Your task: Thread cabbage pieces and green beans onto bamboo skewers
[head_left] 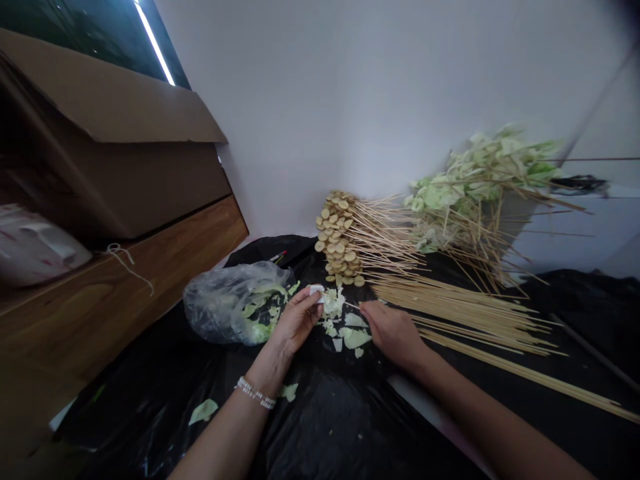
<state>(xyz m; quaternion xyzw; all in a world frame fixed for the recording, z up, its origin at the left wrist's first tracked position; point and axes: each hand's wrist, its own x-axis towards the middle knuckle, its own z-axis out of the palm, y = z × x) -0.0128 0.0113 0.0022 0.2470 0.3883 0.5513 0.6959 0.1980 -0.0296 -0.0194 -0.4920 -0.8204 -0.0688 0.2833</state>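
Note:
My left hand (296, 319) is closed, its thumb and fingers pinching a small white piece of cabbage (316, 290). Between the fingers of my right hand (393, 328) is a thin wooden skewer (353, 306), its far part pointing left towards the other hand. Whether the skewer touches the held piece, I cannot tell. Loose pale cabbage pieces (355, 337) lie on the black plastic sheet (320, 413) between and below the hands. A clear plastic bag (215, 303) with green leaf pieces in it rests just left of my left hand.
Bare skewers (465, 313) lie in a bundle to the right. Behind them are stacked skewers of round, potato-like slices (340, 233) and a heap of cabbage skewers (480, 173) near the white wall (350, 87). A cardboard box (150, 173) stands on a wooden surface (200, 247) at left.

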